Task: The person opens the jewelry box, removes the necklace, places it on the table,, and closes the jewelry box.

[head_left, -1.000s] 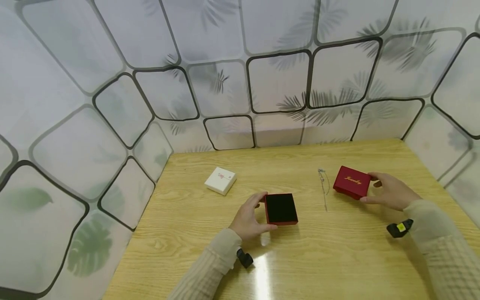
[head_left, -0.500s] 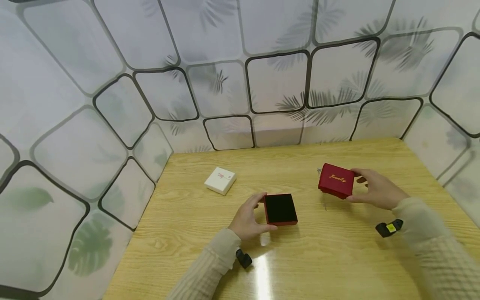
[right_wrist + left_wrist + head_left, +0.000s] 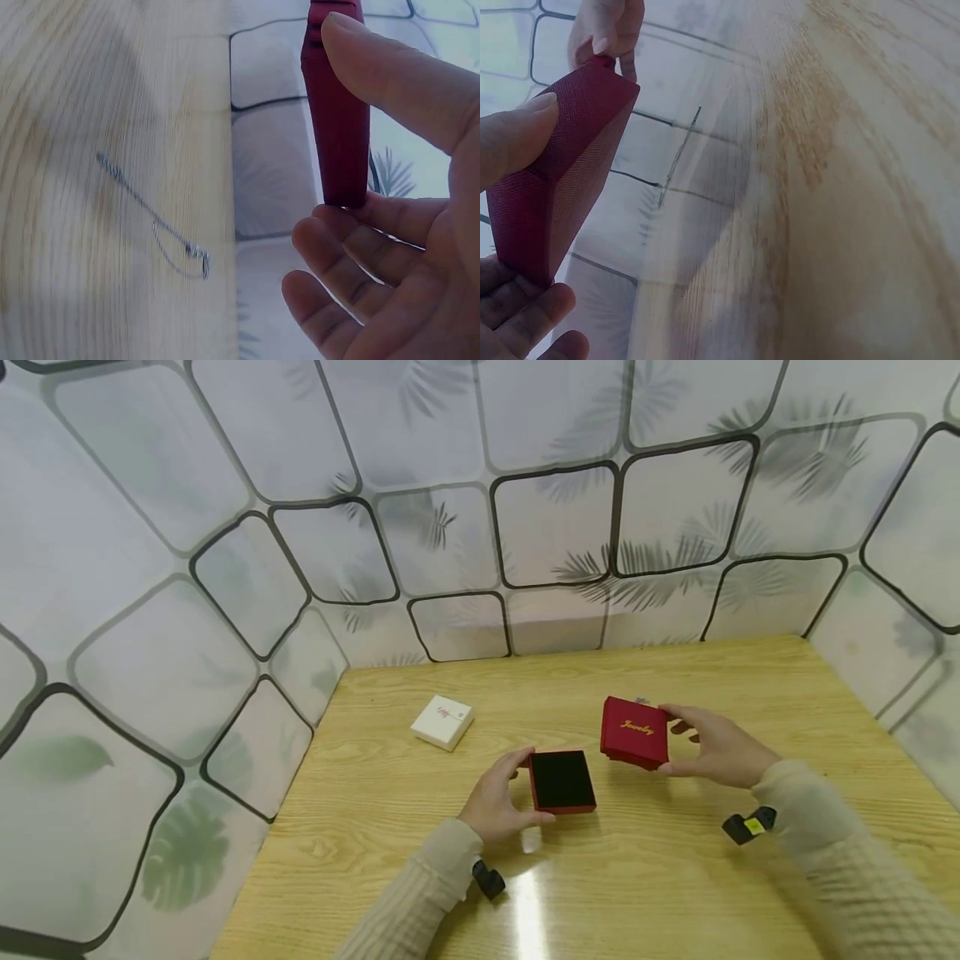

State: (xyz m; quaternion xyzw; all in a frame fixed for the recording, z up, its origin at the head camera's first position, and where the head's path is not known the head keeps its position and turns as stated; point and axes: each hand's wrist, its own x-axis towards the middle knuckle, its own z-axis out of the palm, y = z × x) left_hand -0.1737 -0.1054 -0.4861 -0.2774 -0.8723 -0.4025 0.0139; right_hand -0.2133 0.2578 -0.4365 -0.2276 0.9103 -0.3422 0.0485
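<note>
My left hand (image 3: 498, 797) grips the left side of a red jewelry box base (image 3: 562, 781), thumb at its near edge and fingers at the far one. A black pad fills the top of that base. Between thumb and fingers, my right hand (image 3: 720, 750) holds the dark red lid (image 3: 633, 745), lettered "Jewelry" in gold, above the table and just right of the base. The lid is apart from the base and slightly tilted. A thin silver necklace (image 3: 197, 253) lies on the table; in the head view the lid covers nearly all of it.
A small white box (image 3: 442, 722) with red lettering sits on the wooden table (image 3: 360, 827), farther back and left of my left hand. Patterned cloth walls (image 3: 555, 527) stand along the back and sides. A bright light reflection shows on the near tabletop.
My right hand has carried the lid leftward from the right of the necklace, past it, to beside the base. My left hand and the base have stayed put.
</note>
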